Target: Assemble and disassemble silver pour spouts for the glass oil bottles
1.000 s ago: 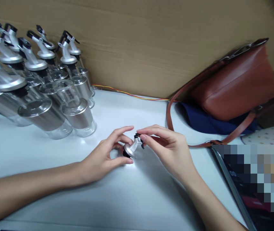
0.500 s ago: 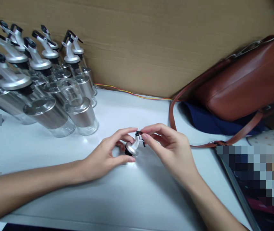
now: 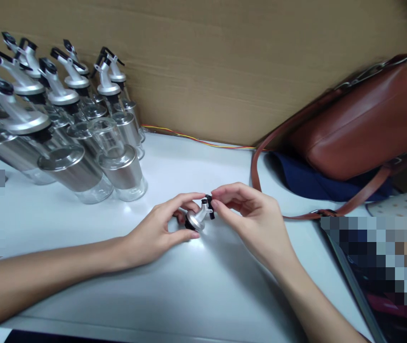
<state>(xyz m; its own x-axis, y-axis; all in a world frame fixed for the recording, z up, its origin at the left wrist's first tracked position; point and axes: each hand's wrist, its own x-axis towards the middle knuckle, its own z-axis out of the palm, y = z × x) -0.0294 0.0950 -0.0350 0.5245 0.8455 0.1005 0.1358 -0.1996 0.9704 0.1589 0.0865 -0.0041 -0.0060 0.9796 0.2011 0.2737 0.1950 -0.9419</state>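
Observation:
A silver pourer spout (image 3: 196, 220) with a black base is between my two hands, just above the white table (image 3: 174, 295). My left hand (image 3: 163, 219) grips it from the left, thumb below and fingers above. At its narrow tip sits a small black flip cap (image 3: 209, 206), with a lever hanging down on the right side. My right hand (image 3: 249, 205) pinches this cap between thumb and index finger. The other fingers of the right hand are curled behind.
Glass bottles with metal sleeves (image 3: 121, 166) crowd the left, several topped with similar spouts (image 3: 76, 81). A brown leather bag (image 3: 363, 124) lies on dark blue cloth (image 3: 296, 181) at the right. Cardboard (image 3: 203, 66) stands behind, with thin coloured wires (image 3: 196, 139) along its foot.
The black cap has tipped back from the spout's tip, and its lever now hangs more upright. My right hand has shifted very slightly; the left keeps its hold.

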